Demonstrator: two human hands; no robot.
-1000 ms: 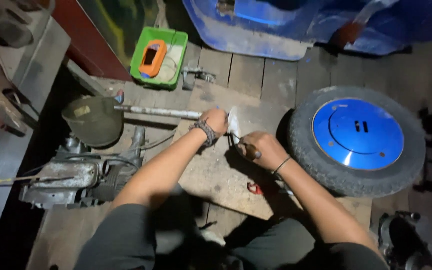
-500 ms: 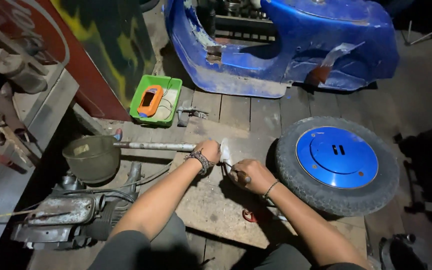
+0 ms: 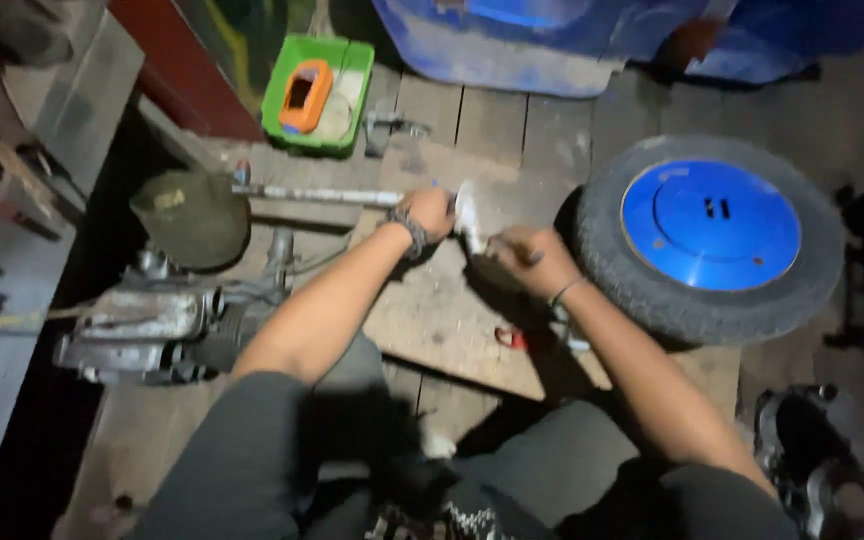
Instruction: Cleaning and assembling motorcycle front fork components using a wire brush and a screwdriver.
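A person's 2 hands meet over a wooden board laid on a plank floor. The left hand, a dark band at its wrist, is closed around the near end of a long grey metal shaft that runs away to the left; just beside it the right hand is curled shut around a small, thin dark tool, its tip at a pale, whitish part at the shaft's end. The frame is blurred, so neither the tool's kind nor what the pale part is can be made out.

The work looks to be in mid-course: the shaft lies free on the board, joined to nothing visible. A small red object lies on the board below the right wrist.

To the left sit an olive-green bowl-shaped part and a grey engine block. A tyre with a blue hub lies flat to the right, touching the board's edge. A green tray holding an orange object stands further off, near a blue scooter body, cut off by the top edge. A dark metal part at lower right is too dim to identify.
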